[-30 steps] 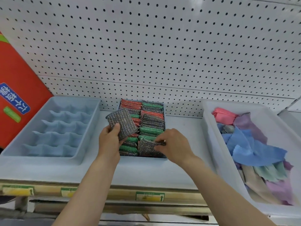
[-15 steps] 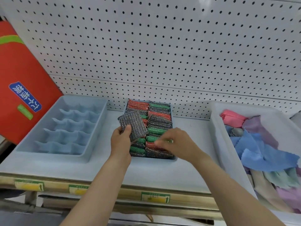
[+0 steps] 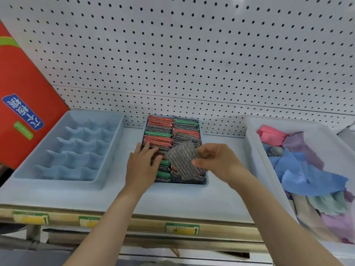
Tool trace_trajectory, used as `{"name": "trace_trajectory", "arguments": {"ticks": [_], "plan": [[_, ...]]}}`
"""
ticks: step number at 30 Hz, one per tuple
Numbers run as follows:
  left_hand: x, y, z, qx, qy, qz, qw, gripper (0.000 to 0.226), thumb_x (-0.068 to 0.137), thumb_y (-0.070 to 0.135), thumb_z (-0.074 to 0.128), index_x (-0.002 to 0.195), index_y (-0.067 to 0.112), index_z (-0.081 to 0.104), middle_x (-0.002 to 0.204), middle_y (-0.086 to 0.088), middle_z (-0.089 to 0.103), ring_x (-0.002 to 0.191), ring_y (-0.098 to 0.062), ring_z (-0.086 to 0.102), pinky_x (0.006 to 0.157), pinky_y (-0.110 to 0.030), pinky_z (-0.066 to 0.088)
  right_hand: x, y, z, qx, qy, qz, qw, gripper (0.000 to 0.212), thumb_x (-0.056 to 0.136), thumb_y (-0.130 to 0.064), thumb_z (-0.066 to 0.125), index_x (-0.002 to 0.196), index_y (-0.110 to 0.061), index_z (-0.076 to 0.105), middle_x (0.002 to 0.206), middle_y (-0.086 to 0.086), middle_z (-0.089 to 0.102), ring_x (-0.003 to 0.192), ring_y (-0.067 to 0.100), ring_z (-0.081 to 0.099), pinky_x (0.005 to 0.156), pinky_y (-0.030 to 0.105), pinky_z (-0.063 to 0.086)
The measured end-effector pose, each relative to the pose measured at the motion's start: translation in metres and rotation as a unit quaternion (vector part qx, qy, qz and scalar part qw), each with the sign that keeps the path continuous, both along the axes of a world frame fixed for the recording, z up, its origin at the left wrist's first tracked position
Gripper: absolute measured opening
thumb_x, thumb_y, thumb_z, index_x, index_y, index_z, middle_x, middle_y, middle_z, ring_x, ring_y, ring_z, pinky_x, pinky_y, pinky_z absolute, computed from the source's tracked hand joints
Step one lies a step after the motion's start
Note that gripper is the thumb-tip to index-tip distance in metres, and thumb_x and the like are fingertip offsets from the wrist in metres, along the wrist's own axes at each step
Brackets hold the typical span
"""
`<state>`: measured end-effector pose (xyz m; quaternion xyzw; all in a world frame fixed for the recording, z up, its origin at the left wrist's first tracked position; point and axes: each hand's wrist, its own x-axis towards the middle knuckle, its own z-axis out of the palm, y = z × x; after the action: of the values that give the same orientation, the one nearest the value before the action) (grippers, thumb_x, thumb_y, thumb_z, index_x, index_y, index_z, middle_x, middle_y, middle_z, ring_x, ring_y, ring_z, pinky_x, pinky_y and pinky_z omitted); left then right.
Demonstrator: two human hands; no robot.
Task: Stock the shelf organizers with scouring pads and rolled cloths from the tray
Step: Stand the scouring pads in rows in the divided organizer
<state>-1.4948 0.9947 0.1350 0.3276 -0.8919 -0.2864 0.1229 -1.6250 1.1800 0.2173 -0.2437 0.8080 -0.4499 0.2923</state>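
A small blue organizer (image 3: pixel 204 182) in the middle of the shelf is packed with upright red, green and silver scouring pads (image 3: pixel 159 139) in two rows. My right hand (image 3: pixel 217 160) pinches a loose silver scouring pad (image 3: pixel 182 160) by its right edge, just above the organizer's right row. With straight fingers, my left hand (image 3: pixel 142 166) presses on the pads in the left row. A white tray (image 3: pixel 255 156) at the right holds crumpled cloths (image 3: pixel 299 169) in pink, purple, blue and pale colours.
A light blue divided organizer (image 3: pixel 63 150) with several empty cells stands at the left of the shelf. A red sign panel (image 3: pixel 23 104) leans at the far left. White pegboard (image 3: pixel 192 54) forms the back wall. Price labels (image 3: pixel 182 228) line the shelf's front edge.
The silver pad passed from my left hand to my right hand and now hangs over the right row. My left hand dropped onto the left row of pads.
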Motion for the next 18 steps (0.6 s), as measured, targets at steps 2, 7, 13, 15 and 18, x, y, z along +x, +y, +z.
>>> {"name": "trace_trajectory", "arguments": {"ticks": [2,7,13,15,18], "plan": [[-0.003,0.002,-0.003,-0.015,-0.018,-0.009,1.0,0.045,0.103,0.042,0.043,0.146,0.028,0.046,0.161,0.001,0.028,0.152,-0.022,0.011,0.122,-0.045,0.011,0.009,0.002,0.003,0.12,0.131,0.051,0.983,0.022,0.082,-0.028,0.079,0.103,-0.029,0.071,0.093,-0.011,0.068,0.09,0.009,0.065,0.082,0.022,0.051],[-0.009,0.006,-0.002,0.003,-0.014,-0.022,1.0,0.046,0.103,0.041,0.043,0.147,0.029,0.044,0.162,0.002,0.025,0.153,-0.019,0.008,0.123,-0.042,0.01,0.019,-0.001,0.0,0.256,0.375,0.151,0.878,0.027,0.094,-0.029,0.064,0.12,-0.033,0.067,0.121,-0.009,0.065,0.114,0.016,0.058,0.091,0.03,0.049],[-0.012,0.013,0.0,0.021,-0.015,-0.02,0.999,0.046,0.103,0.042,0.043,0.148,0.029,0.043,0.162,0.002,0.023,0.153,-0.018,0.007,0.122,-0.041,0.008,0.017,-0.003,-0.008,0.277,0.419,0.181,0.846,0.032,0.093,-0.016,0.063,0.12,-0.034,0.068,0.115,-0.01,0.063,0.117,0.013,0.047,0.082,0.026,0.045],[-0.012,0.015,0.001,0.024,-0.015,-0.022,0.999,0.047,0.103,0.042,0.043,0.148,0.029,0.043,0.162,0.003,0.023,0.153,-0.018,0.007,0.122,-0.041,0.008,0.017,-0.005,-0.012,0.281,0.422,0.177,0.844,0.035,0.093,-0.011,0.062,0.12,-0.032,0.069,0.116,-0.009,0.064,0.118,0.014,0.049,0.085,0.028,0.048],[-0.012,0.016,0.001,0.021,-0.017,-0.022,0.999,0.047,0.102,0.043,0.043,0.148,0.028,0.043,0.162,0.001,0.024,0.153,-0.019,0.007,0.123,-0.042,0.01,0.019,-0.007,-0.02,0.284,0.381,0.185,0.86,0.035,0.091,-0.008,0.062,0.119,-0.027,0.07,0.121,-0.005,0.066,0.117,0.017,0.056,0.09,0.03,0.051]]}}
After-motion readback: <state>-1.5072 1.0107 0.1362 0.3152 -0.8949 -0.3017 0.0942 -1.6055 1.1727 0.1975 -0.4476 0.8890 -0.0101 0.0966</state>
